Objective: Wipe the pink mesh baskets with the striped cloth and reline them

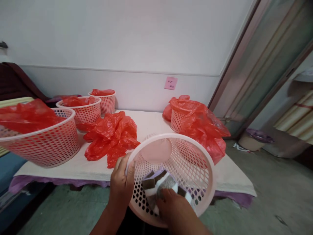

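A pink plastic basket (187,158) with round holes is tilted toward me at the table's front edge. My left hand (122,174) is closed on its left rim, the thumb on the inside. Inside, against the lower wall, lies a small heap of folded cloth pieces (149,184) in brown, white, grey and lilac; they may be socks. My right hand (173,204) reaches into the basket, its fingers curled on a grey and white cloth piece (168,182). Part of the heap is hidden under that hand.
A table (146,117) with a white cover stands against the wall. At left are three pink baskets (56,143) with red plastic bags. A crumpled red bag (112,133) lies mid-table; another bagged basket (178,119) is at right. A bin (253,140) stands on the floor.
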`<state>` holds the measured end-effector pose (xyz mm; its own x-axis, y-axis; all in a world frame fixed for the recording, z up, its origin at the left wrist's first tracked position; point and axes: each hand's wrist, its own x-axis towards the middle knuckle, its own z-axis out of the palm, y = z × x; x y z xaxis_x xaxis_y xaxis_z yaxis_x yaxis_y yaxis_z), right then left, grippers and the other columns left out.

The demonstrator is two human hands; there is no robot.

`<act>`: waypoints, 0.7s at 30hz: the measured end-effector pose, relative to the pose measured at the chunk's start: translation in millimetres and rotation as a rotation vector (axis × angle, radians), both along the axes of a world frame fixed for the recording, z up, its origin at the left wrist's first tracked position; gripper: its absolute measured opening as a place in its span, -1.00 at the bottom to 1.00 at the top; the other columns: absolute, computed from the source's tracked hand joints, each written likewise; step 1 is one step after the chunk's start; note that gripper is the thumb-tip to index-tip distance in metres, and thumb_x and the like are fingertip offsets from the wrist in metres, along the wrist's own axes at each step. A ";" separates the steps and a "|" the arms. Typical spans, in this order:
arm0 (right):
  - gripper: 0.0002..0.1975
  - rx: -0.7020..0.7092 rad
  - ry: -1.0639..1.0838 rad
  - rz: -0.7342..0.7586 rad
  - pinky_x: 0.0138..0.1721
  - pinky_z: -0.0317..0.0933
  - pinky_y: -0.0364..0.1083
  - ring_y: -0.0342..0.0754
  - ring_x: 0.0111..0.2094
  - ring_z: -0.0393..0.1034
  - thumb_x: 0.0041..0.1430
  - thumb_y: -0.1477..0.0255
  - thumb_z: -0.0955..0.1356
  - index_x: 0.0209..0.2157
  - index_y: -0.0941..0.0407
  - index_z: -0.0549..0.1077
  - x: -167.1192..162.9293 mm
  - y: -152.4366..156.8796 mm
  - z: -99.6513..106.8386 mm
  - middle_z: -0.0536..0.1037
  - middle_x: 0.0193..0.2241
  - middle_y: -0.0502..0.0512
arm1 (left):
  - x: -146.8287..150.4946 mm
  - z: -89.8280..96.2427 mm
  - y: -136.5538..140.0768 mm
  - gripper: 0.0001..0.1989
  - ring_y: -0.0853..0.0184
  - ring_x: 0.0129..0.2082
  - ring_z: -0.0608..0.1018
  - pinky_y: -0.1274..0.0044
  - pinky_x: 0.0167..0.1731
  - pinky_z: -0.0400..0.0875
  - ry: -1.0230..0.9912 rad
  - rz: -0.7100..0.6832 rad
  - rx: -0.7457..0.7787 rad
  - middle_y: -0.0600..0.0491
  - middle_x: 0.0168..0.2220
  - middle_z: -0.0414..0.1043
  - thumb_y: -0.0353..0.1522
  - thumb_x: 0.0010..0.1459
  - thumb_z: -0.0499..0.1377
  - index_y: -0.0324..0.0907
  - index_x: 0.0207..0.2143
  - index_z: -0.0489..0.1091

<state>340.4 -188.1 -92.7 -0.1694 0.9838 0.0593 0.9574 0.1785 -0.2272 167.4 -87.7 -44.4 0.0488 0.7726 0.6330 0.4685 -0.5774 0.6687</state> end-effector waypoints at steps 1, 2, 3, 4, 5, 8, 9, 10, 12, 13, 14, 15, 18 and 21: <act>-0.86 0.007 0.004 0.031 -0.48 0.12 -0.16 -0.06 -0.37 0.45 0.09 0.53 0.29 -0.38 0.09 0.49 -4.5 -5.3 -2.6 0.55 -0.36 0.12 | 0.9 1.7 0.4 -0.69 0.27 -0.07 0.46 0.44 -0.02 0.31 -0.004 -0.002 -0.006 -0.03 -0.13 0.42 -0.32 0.30 0.00 -0.21 0.02 0.35; -0.89 0.002 0.010 0.043 -0.51 0.10 -0.16 -0.07 -0.40 0.45 0.10 0.49 0.31 -0.36 0.07 0.48 -10.3 -10.3 -5.4 0.55 -0.37 0.08 | 1.6 3.4 0.8 -0.69 0.27 -0.08 0.46 0.44 -0.04 0.31 -0.005 -0.002 -0.013 -0.04 -0.14 0.42 -0.31 0.31 0.00 -0.22 0.02 0.36; -0.91 -0.001 0.022 0.027 -0.54 0.08 -0.16 -0.09 -0.43 0.44 0.13 0.45 0.31 -0.34 0.04 0.47 -16.4 -14.6 -8.2 0.55 -0.40 0.05 | 2.1 4.9 1.3 -0.69 0.26 -0.10 0.47 0.43 -0.05 0.32 -0.006 0.000 -0.020 -0.04 -0.16 0.42 -0.30 0.31 0.00 -0.22 0.01 0.36; -0.92 0.009 0.040 -0.013 -0.56 0.07 -0.16 -0.10 -0.45 0.44 0.15 0.41 0.31 -0.32 0.03 0.46 -21.7 -17.9 -10.5 0.54 -0.43 0.03 | 2.2 6.2 2.0 -0.68 0.26 -0.11 0.47 0.42 -0.06 0.32 -0.006 0.006 -0.023 -0.04 -0.17 0.42 -0.30 0.31 -0.01 -0.23 0.01 0.37; -0.92 0.029 0.047 -0.062 -0.57 0.06 -0.15 -0.11 -0.48 0.43 0.16 0.40 0.31 -0.31 0.03 0.45 -25.1 -20.1 -11.9 0.53 -0.46 0.01 | 2.2 7.2 2.9 -0.67 0.26 -0.13 0.47 0.42 -0.07 0.33 -0.003 0.011 -0.021 -0.04 -0.18 0.42 -0.29 0.31 -0.01 -0.24 0.01 0.37; -0.97 0.136 -0.065 -0.100 -0.53 0.10 -0.13 -0.06 -0.45 0.42 0.10 0.47 0.35 -0.38 0.05 0.45 -20.7 -21.0 -8.9 0.51 -0.48 0.05 | 1.6 9.7 6.1 -0.68 0.25 -0.15 0.48 0.42 -0.09 0.33 0.009 0.008 0.017 -0.05 -0.21 0.43 -0.29 0.30 0.00 -0.24 0.00 0.37; -0.96 0.176 -0.126 -0.071 -0.51 0.12 -0.12 -0.03 -0.42 0.42 0.07 0.49 0.37 -0.41 0.06 0.46 -15.3 -20.2 -6.1 0.51 -0.46 0.07 | 1.6 10.5 7.4 -0.68 0.25 -0.15 0.48 0.42 -0.09 0.34 0.010 -0.001 0.026 -0.05 -0.21 0.43 -0.29 0.30 0.00 -0.24 0.00 0.38; -0.97 0.207 -0.180 -0.027 -0.48 0.13 -0.10 0.00 -0.40 0.42 0.05 0.49 0.38 -0.42 0.07 0.46 -9.2 -19.3 -3.2 0.50 -0.45 0.09 | 1.9 11.6 8.7 -0.68 0.25 -0.14 0.48 0.42 -0.09 0.34 0.008 -0.011 0.028 -0.05 -0.21 0.44 -0.29 0.30 0.00 -0.23 -0.01 0.38; -0.87 0.265 -0.236 0.049 -0.45 0.17 -0.06 0.06 -0.36 0.41 0.00 0.36 0.43 -0.36 0.07 0.48 1.3 -17.6 0.6 0.50 -0.41 0.12 | 3.2 14.5 12.0 -0.68 0.25 -0.12 0.48 0.41 -0.07 0.33 -0.004 -0.034 0.009 -0.05 -0.18 0.45 -0.28 0.30 0.01 -0.20 0.00 0.39; -0.76 0.293 -0.252 0.075 -0.44 0.18 -0.03 0.09 -0.36 0.40 -0.04 0.28 0.45 -0.30 0.07 0.48 4.6 -16.9 0.7 0.50 -0.39 0.13 | 4.2 16.4 13.9 -0.68 0.25 -0.10 0.47 0.41 -0.06 0.33 -0.011 -0.044 -0.006 -0.05 -0.16 0.45 -0.28 0.30 0.00 -0.19 0.00 0.38; -0.67 0.321 -0.270 0.091 -0.43 0.19 -0.01 0.10 -0.36 0.39 -0.06 0.22 0.45 -0.23 0.07 0.48 6.4 -16.2 -0.5 0.50 -0.37 0.13 | 5.3 18.6 15.9 -0.68 0.24 -0.09 0.47 0.40 -0.04 0.32 -0.018 -0.052 -0.020 -0.05 -0.15 0.46 -0.27 0.30 0.00 -0.18 0.01 0.38; -0.60 0.348 -0.293 0.095 -0.42 0.20 0.00 0.10 -0.35 0.38 -0.05 0.21 0.45 -0.16 0.07 0.46 6.7 -15.4 -2.7 0.50 -0.35 0.13 | 6.6 21.0 18.0 -0.67 0.24 -0.07 0.47 0.40 -0.03 0.32 -0.023 -0.060 -0.034 -0.05 -0.13 0.46 -0.26 0.29 0.00 -0.18 0.01 0.39; -0.66 0.377 -0.350 0.051 -0.37 0.21 0.00 0.07 -0.33 0.37 0.08 0.38 0.41 -0.07 0.07 0.41 2.3 -11.9 -10.1 0.50 -0.32 0.12 | 10.6 30.2 23.2 -0.66 0.23 -0.06 0.47 0.39 -0.02 0.31 -0.037 -0.098 -0.071 -0.05 -0.11 0.45 -0.23 0.29 0.00 -0.17 0.00 0.39; -0.68 0.280 -0.326 0.051 -0.34 0.22 0.01 0.08 -0.29 0.37 0.14 0.47 0.36 -0.04 0.12 0.40 -6.3 -7.0 -7.8 0.50 -0.30 0.16 | 13.4 39.3 24.2 -0.67 0.23 -0.11 0.47 0.39 -0.07 0.33 -0.044 -0.122 -0.096 -0.03 -0.16 0.44 -0.21 0.29 0.00 -0.17 -0.06 0.41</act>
